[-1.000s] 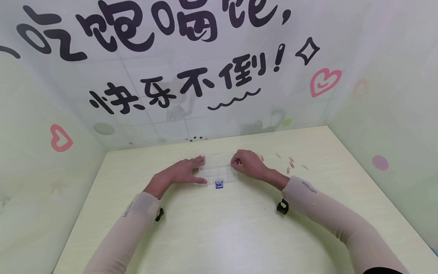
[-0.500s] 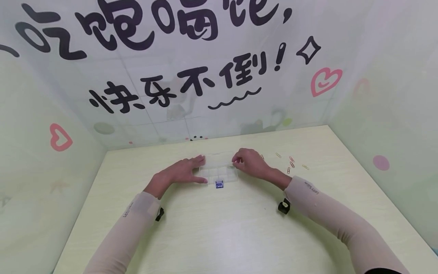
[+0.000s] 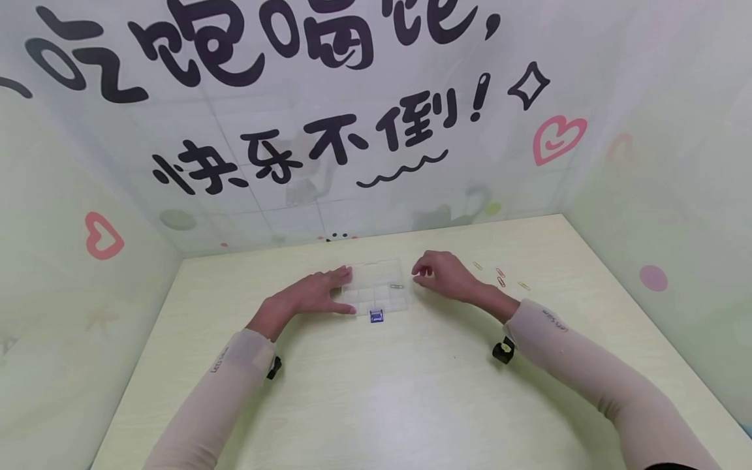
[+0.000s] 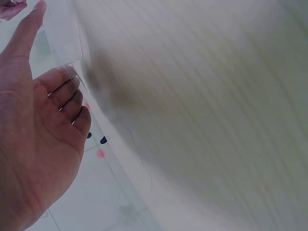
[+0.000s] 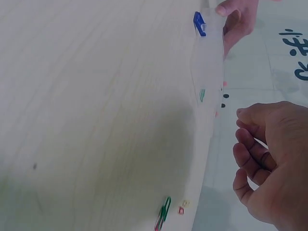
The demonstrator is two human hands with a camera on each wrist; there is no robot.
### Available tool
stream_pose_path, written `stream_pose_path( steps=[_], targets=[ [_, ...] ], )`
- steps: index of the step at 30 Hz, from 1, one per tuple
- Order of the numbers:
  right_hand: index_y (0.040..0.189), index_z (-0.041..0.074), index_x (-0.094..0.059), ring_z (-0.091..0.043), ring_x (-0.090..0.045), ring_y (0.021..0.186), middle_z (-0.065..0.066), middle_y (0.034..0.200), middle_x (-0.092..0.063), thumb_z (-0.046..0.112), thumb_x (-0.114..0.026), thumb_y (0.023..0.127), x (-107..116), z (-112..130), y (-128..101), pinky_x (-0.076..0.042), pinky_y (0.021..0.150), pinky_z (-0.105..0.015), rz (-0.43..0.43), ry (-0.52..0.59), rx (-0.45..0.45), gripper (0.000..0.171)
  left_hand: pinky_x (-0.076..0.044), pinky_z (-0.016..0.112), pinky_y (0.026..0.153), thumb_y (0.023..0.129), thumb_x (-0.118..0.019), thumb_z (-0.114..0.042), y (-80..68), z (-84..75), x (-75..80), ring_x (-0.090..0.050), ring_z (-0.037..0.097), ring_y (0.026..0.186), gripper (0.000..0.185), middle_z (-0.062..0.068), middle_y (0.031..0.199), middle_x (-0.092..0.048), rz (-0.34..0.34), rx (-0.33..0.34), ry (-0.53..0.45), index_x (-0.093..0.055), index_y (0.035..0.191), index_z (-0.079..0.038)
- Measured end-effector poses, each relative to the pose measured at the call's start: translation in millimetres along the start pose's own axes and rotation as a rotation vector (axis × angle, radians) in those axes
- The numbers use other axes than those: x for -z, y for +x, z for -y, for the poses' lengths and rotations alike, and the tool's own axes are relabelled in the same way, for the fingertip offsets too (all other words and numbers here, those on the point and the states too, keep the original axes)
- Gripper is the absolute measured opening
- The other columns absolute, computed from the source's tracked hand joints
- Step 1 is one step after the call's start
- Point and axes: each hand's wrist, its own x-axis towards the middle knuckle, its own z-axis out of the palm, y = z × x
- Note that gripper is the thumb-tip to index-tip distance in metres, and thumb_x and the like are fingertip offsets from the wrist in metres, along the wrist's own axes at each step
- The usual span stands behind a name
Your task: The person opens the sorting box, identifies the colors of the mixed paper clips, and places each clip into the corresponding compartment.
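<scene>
A clear plastic compartment box (image 3: 376, 269) lies at the back of the table, its lid folded back and a blue latch (image 3: 376, 316) at the front. My left hand (image 3: 311, 292) rests along its left side, fingertips at the lid's edge and thumb (image 3: 346, 309) at the front corner. A green paper clip (image 3: 397, 286) sits at the box's right side, and the same clip (image 5: 202, 95) shows in the right wrist view. Just right of the box is my right hand (image 3: 449, 274), fingers (image 5: 250, 149) loosely bent with nothing between them.
Several paper clips, among them a yellow clip (image 3: 525, 286) and a red clip (image 3: 501, 282), lie right of my right hand. A green clip (image 5: 166, 209) appears low in the right wrist view. A printed wall (image 3: 376, 202) stands behind the table.
My right hand has let go of the green paper clip at the box and moved right, uncovering the clip and the box's right edge. The left hand stays in place.
</scene>
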Motion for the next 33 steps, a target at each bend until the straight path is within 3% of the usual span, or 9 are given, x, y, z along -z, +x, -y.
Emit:
stream_pose_path(
  steps=[12, 33],
  targets=[
    [0.101, 0.001, -0.081, -0.016, -0.064, 0.081, -0.004, 0.089, -0.072, 0.005, -0.078, 0.093, 19, -23, -14, -0.054, 0.075, -0.033, 0.039, -0.02, 0.012, 0.009, -0.023, 0.057, 0.128, 0.092, -0.07, -0.068, 0.7, 2.5, -1.9, -0.025, 0.036, 0.16, 0.103, 0.011, 0.175, -0.023, -0.006, -0.009, 0.013, -0.031, 0.166, -0.008],
    [0.096, 0.003, -0.08, -0.011, -0.059, 0.077, 0.0, 0.085, -0.07, 0.002, -0.078, 0.093, 40, -57, -38, -0.052, 0.071, -0.03, 0.191, -0.037, 0.029, 0.005, -0.022, 0.058, 0.129, 0.092, -0.071, -0.066, -1.3, -0.1, 0.1, -0.026, 0.036, 0.16, 0.103, 0.013, 0.175, -0.025, -0.01, -0.021, -0.007, -0.033, 0.165, -0.006]
  ],
)
